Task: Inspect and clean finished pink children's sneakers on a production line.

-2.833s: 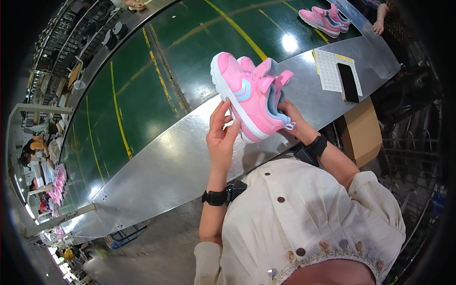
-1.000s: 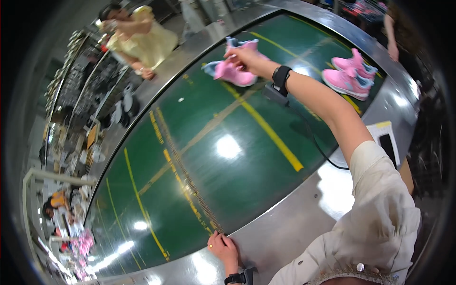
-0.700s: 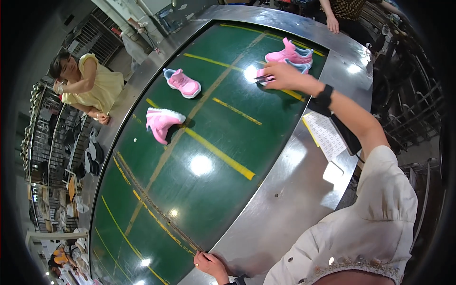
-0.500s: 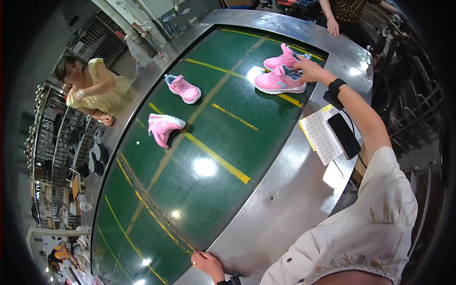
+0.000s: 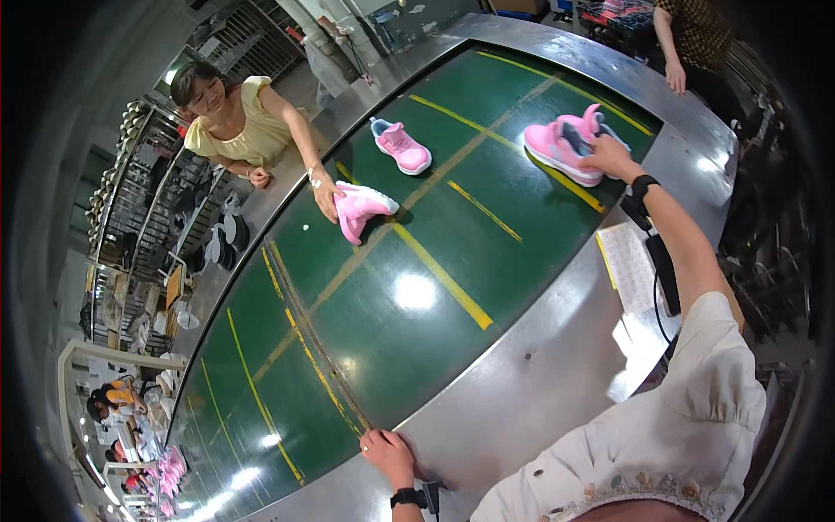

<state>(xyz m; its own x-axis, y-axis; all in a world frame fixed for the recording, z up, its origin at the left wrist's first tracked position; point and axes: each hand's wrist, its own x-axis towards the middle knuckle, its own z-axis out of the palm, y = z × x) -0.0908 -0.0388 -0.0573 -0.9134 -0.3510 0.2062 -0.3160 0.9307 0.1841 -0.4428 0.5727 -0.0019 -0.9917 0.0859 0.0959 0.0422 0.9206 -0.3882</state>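
At the far right of the green belt (image 5: 426, 287), my right hand (image 5: 611, 158) grips a pink sneaker at its heel opening. A pink-and-white sneaker (image 5: 557, 148) sits against it, and the two overlap, so the fingertips are partly hidden. My left hand (image 5: 389, 454) rests on the belt's near metal edge with its fingers laid out, holding nothing. Farther left on the belt, one pink sneaker (image 5: 403, 150) stands upright. Another pink sneaker (image 5: 360, 211) lies tipped on its side, with a co-worker's hand (image 5: 325, 195) on it.
A co-worker in a yellow top (image 5: 239, 126) stands across the belt. Another person's arm (image 5: 668, 52) is at the far right. Printed sheets (image 5: 628, 265) and a dark phone (image 5: 668, 277) lie on the metal table by my right forearm. Dark shoe parts (image 5: 228, 237) lie on the opposite ledge.
The view has shifted, and things appear farther right. The co-worker has reached out and touched the tipped sneaker. The sneakers at my right hand have turned.
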